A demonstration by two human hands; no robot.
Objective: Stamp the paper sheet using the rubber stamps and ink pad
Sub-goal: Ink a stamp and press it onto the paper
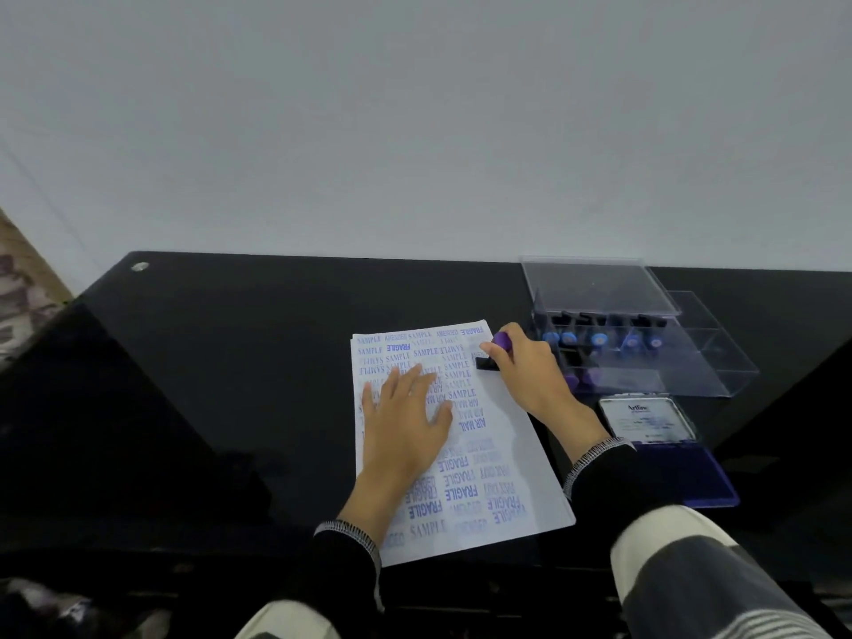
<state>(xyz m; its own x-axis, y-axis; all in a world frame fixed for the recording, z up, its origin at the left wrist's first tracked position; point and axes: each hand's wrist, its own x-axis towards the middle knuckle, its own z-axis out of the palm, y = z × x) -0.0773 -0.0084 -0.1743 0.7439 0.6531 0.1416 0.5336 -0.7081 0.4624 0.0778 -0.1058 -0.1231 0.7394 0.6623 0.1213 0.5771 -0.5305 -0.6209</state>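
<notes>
1. The paper sheet is white and lies tilted on the black table. It is full of blue words like SAMPLE, FRAGILE and AIR MAIL.
2. My left hand lies flat on the sheet with the fingers straight and spread.
3. My right hand grips one rubber stamp with a purple handle. Its black base touches the sheet near the top right corner.
4. One clear plastic box sits just right of the sheet, lid up. I count about five blue-topped stamps in it, and some purple ones I cannot count.
5. One open ink pad lies in front of the box.
</notes>
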